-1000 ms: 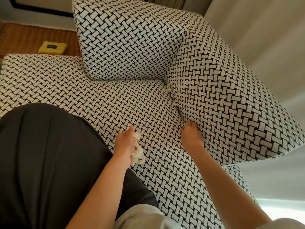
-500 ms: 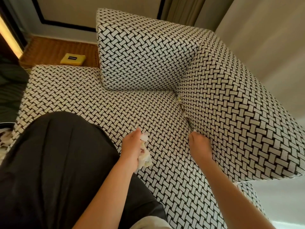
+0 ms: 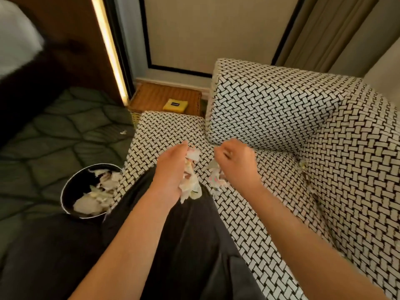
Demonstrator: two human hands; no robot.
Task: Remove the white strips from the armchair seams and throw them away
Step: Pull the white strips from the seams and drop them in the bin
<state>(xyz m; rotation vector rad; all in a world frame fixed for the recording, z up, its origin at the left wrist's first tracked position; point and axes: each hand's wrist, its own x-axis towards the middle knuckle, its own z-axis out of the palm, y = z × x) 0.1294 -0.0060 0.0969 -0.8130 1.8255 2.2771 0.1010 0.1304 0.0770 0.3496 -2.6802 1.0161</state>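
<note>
Both L hand (image 3: 173,169) & R hand (image 3: 237,162) grip white strips (image 3: 190,184) over armchair seat (image 3: 255,217), bin (image 3: 64,192) beside.

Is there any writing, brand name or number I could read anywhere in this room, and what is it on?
No text here can be read.
Yellow packet on the wicker table: it has a small dark label with pale marks, too small and blurred to read.
Nothing else in view shows writing.

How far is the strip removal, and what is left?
Done: the bin holds many discarded strips. In hand: the left hand grips one bunch, the right hand a second bunch, neither thrown away yet. Left: bits sit in the armrest seam; a scrap lies on the floor.
</note>
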